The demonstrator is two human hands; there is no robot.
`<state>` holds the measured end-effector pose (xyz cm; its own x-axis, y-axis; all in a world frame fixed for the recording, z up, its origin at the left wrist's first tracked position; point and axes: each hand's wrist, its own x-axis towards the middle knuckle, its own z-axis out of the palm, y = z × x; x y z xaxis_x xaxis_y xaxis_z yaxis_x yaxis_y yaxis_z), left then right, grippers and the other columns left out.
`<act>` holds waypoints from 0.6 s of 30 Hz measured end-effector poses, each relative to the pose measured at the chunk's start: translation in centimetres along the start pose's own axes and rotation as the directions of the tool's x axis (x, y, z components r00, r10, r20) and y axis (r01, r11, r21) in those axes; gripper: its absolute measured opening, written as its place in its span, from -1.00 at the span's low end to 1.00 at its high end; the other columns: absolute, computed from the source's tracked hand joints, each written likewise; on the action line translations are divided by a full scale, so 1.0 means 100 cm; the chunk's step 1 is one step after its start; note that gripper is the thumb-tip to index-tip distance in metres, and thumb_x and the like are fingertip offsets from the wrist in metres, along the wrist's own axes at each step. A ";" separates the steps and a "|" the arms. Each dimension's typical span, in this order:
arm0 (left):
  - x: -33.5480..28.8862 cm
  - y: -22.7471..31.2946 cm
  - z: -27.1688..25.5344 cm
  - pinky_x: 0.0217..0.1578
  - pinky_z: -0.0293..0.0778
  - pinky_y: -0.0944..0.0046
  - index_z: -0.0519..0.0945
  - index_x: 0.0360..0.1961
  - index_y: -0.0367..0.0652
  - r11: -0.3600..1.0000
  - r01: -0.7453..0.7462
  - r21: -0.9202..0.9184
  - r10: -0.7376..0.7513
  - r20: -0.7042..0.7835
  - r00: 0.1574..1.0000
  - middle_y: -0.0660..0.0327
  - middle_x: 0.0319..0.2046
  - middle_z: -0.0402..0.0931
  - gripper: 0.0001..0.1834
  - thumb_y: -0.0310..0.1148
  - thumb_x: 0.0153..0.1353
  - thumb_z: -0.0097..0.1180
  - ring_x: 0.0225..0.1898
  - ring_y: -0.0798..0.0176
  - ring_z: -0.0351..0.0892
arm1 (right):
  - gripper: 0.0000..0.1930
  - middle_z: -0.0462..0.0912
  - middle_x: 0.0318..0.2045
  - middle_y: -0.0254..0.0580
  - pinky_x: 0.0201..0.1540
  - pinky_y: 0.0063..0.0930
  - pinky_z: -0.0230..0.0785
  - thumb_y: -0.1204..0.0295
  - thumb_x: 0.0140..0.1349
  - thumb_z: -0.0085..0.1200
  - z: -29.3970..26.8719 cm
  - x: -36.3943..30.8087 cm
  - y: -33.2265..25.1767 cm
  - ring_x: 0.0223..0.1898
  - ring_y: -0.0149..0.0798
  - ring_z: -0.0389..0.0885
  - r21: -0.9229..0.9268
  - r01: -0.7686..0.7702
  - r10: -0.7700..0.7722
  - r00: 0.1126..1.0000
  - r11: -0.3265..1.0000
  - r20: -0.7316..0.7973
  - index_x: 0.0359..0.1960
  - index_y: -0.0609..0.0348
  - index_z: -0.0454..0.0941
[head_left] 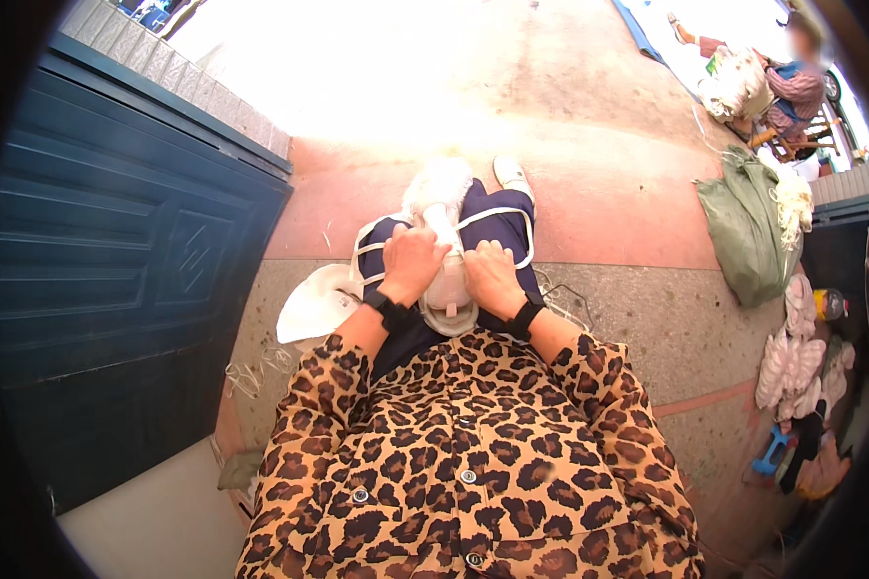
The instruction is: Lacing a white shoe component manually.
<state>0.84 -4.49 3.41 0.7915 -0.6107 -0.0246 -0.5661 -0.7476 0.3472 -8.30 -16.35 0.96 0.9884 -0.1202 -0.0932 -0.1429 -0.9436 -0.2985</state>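
My left hand (413, 262) and my right hand (492, 280) meet above my lap, between my knees. Fingers on both are curled and pinch a soft white cloth piece (441, 222) stretched between them; its exact kind is not clear. Beyond it a fluffy white bundle (438, 183) lies between my legs. Under my hands rests a pale pinkish fabric piece (446, 291) with a rounded whitish end near my body. White straps (497, 214) loop over my dark trousers on both sides.
A white cloth or bag (309, 307) and loose strings (251, 376) lie at left, beside a dark blue door (116, 241). On the right are a green sack (748, 227), pale bundles (790, 362) and a blue object (770, 451). A person (797, 96) sits farther off with white material.
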 end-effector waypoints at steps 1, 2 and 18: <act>0.006 0.002 0.002 -0.37 0.41 0.10 0.57 -0.60 -0.17 0.998 -0.041 0.041 0.037 0.090 0.995 0.05 -0.56 0.52 -0.79 -0.24 -0.06 0.12 -0.37 0.00 0.49 | -0.89 0.48 -0.46 -0.13 -0.27 -0.25 0.22 0.48 -0.09 -0.04 0.005 -0.001 0.002 -0.30 -0.13 0.42 0.043 0.007 -0.006 0.999 0.999 -0.039 -0.53 0.16 0.53; 0.010 0.000 0.006 -0.37 0.41 0.10 0.57 -0.60 -0.17 0.998 -0.045 0.039 0.041 0.089 0.995 0.05 -0.56 0.52 -0.79 -0.24 -0.06 0.12 -0.37 0.00 0.49 | -0.90 0.48 -0.47 -0.11 -0.28 -0.24 0.24 0.48 -0.09 -0.04 0.005 -0.001 0.002 -0.32 -0.12 0.43 0.087 0.015 -0.008 0.997 0.996 -0.078 -0.53 0.17 0.52; 0.046 -0.007 0.005 -0.54 0.32 0.51 0.55 -0.51 -0.27 0.469 0.355 -0.809 -0.015 0.395 0.919 0.31 -0.59 0.47 -0.80 -0.40 -0.15 0.27 -0.55 0.51 0.39 | -0.91 0.32 -0.55 -0.27 -0.33 -0.34 0.08 0.54 -0.13 -0.04 -0.082 0.019 0.001 -0.40 -0.20 0.32 0.210 0.419 -0.173 0.708 0.883 -0.685 -0.56 0.01 0.42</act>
<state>4.74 -6.87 2.61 0.6449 -0.6525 -0.3978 0.2021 -0.3565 0.9122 -6.06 -19.25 8.54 0.7599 -0.1327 0.6363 0.2770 -0.8194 -0.5018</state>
